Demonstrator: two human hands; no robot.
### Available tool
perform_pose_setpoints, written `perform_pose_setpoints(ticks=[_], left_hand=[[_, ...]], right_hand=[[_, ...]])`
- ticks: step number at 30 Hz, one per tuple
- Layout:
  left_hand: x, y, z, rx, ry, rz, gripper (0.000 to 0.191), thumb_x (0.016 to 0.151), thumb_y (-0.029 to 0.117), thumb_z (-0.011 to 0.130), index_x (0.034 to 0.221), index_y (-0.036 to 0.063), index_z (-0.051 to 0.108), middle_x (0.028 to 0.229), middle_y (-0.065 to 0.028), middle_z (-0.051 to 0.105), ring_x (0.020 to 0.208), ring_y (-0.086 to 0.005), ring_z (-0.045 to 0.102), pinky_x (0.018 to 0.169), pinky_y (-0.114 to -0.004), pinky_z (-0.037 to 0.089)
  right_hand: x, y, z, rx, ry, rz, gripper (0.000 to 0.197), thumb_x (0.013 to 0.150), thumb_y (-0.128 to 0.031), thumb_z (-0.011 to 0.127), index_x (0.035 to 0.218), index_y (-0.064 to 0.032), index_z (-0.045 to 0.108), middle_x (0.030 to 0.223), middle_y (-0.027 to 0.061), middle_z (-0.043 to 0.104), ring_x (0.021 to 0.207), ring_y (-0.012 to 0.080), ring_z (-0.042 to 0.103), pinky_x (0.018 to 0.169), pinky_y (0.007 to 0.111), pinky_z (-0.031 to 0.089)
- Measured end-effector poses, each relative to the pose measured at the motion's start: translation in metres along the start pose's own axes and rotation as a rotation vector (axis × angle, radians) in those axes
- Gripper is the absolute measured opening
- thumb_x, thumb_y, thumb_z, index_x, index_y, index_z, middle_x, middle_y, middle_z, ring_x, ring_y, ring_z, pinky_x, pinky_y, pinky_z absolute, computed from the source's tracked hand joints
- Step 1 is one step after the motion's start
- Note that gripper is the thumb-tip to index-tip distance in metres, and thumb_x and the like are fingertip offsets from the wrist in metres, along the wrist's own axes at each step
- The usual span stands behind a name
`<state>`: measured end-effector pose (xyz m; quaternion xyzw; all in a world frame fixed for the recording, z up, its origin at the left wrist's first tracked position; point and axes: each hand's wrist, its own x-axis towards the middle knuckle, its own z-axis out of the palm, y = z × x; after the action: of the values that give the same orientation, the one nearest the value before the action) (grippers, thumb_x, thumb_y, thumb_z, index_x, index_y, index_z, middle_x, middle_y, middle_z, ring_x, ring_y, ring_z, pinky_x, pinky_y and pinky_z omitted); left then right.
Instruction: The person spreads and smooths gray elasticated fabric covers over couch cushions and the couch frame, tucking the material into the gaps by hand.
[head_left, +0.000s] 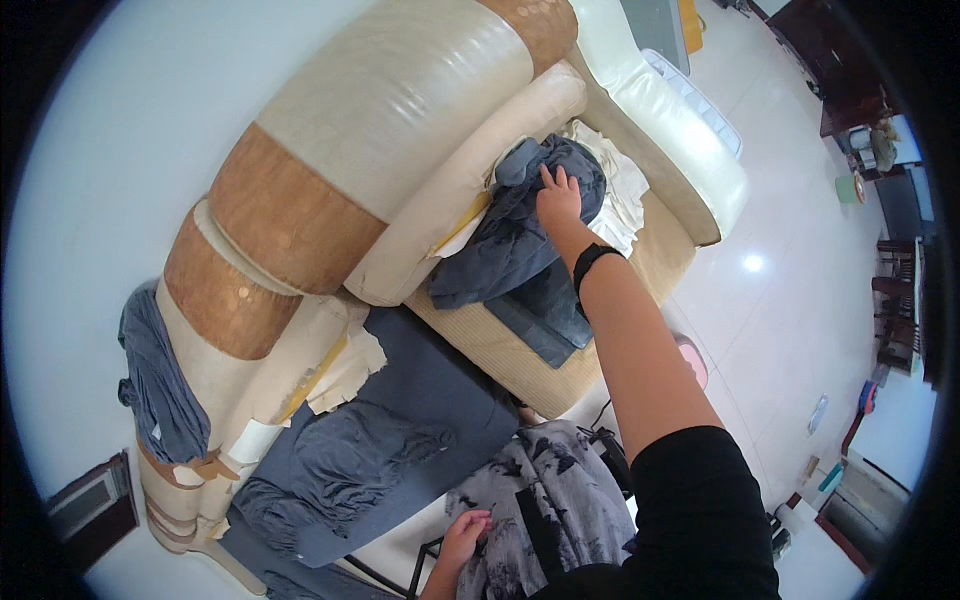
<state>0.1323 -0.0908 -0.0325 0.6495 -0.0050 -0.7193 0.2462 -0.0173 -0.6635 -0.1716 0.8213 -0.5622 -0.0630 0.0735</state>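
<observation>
Reaching out to the sofa, my right hand (559, 196), with a black band at the wrist, rests on a bundle of dark grey cloth (517, 225); its fingers are spread, and whether they grip a fold cannot be told. White cloth (619, 187) lies beside the bundle, and a flat dark item (536, 322) lies partly under it on the ribbed beige seat (465, 330). Down by my patterned trousers (555, 487), my left hand (469, 531) has loosely bent fingers and no object showing in it.
More dark grey cloth lies crumpled on the blue-grey seat (480, 397) and hangs over the sofa's back (161, 375). The sofa's covering is torn, with yellow foam (315, 379) showing. A black metal frame (420, 566) stands near my left hand; a white armrest (675, 112) bounds the far side.
</observation>
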Motion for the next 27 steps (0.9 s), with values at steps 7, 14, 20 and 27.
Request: perform_pose_setpoints(ticks=[7, 14, 20, 27], left_hand=[[0.011, 0.065, 0.024, -0.043, 0.112, 0.114, 0.02, 0.09, 0.012, 0.046, 0.105, 0.0019, 0.054, 0.095, -0.0079, 0.06, 0.084, -0.0147, 0.058, 0.076, -0.026, 0.046], [-0.006, 0.134, 0.054, -0.686, -0.101, 0.149, 0.055, 0.09, 0.048, 0.038, 0.12, 0.0027, 0.045, 0.112, -0.0145, 0.054, 0.1, -0.0258, 0.054, 0.085, -0.039, 0.044], [-0.075, 0.189, 0.068, -0.632, -0.171, 0.141, 0.053, 0.085, 0.042, 0.053, 0.12, 0.0021, 0.048, 0.115, -0.015, 0.053, 0.103, -0.0264, 0.053, 0.087, -0.038, 0.044], [-0.157, 0.159, 0.028, -0.138, 0.064, 0.805, 0.045, 0.078, 0.027, 0.068, 0.111, 0.0014, 0.053, 0.106, -0.0067, 0.057, 0.099, -0.0207, 0.054, 0.088, -0.032, 0.041]], right_hand=[[-0.045, 0.007, 0.003, 1.041, -0.577, -0.058, 0.026, 0.063, -0.015, 0.072, 0.087, -0.0063, 0.067, 0.082, 0.0078, 0.066, 0.073, 0.0196, 0.063, 0.066, 0.034, 0.049], [-0.269, -0.048, -0.21, 2.145, -1.459, -0.233, 0.05, 0.072, -0.005, 0.066, 0.118, -0.0011, 0.047, 0.106, 0.003, 0.056, 0.094, 0.0118, 0.052, 0.08, 0.026, 0.042], [-0.347, -0.053, -0.28, 1.51, -1.479, -0.702, 0.029, 0.075, -0.018, 0.057, 0.099, -0.0026, 0.059, 0.087, 0.0048, 0.057, 0.078, 0.0162, 0.052, 0.075, 0.029, 0.041], [-0.31, -0.051, -0.334, 2.05, -1.445, 0.119, 0.065, 0.085, -0.063, 0.032, 0.108, -0.007, 0.053, 0.087, 0.0078, 0.059, 0.08, 0.0197, 0.055, 0.077, 0.033, 0.044]])
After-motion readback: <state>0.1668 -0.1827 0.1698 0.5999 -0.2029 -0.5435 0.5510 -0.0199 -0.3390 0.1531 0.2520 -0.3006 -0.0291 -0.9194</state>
